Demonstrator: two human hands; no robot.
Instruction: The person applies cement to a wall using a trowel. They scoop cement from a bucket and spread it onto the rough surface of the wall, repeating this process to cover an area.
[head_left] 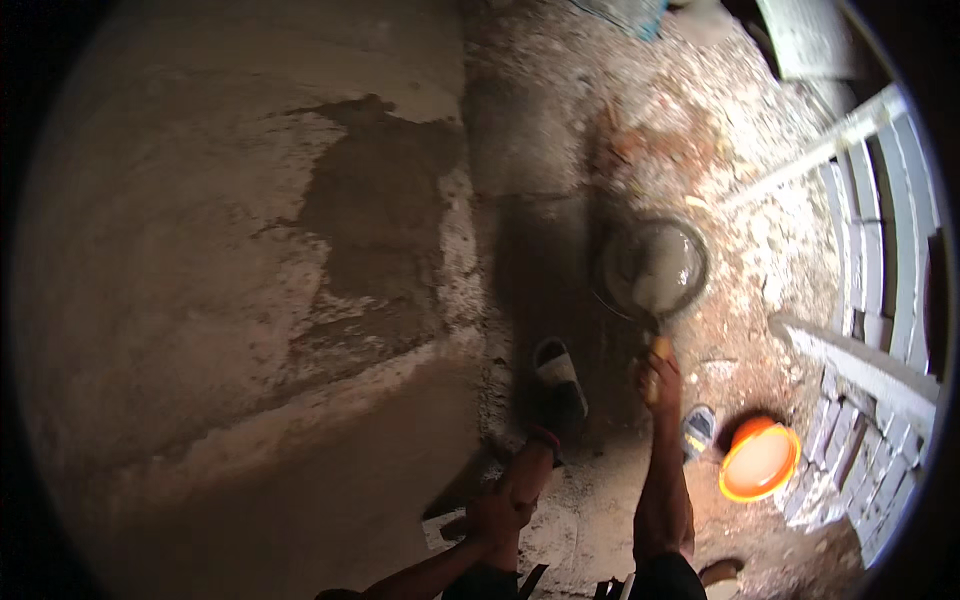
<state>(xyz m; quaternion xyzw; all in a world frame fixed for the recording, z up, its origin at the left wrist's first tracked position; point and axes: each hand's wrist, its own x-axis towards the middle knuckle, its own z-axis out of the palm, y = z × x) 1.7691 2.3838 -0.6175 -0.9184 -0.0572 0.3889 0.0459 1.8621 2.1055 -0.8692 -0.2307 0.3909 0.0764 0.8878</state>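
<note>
My right hand point(658, 384) is closed round the pale handle of a trowel point(662, 275). The trowel's blade reaches into a round dark pan point(703, 285) on the ground, which holds a wet grey mix like mortar. My left hand point(499, 516) lies against my left lower leg point(530, 472), its fingers curled round the shin. Left of me, a damp dark patch of mortar point(375, 200) covers part of the rough plastered surface. A slipper point(558, 372) is on my left foot, and another slipper point(698, 428) shows beside my right forearm.
An orange basin point(727, 478) with cloudy liquid stands right of my right foot. Stacked grey blocks point(870, 460) and a pale beam point(850, 360) line the right side. Rubble and dirt point(640, 130) cover the ground beyond the pan. A blue-edged sack point(630, 15) lies at the far edge.
</note>
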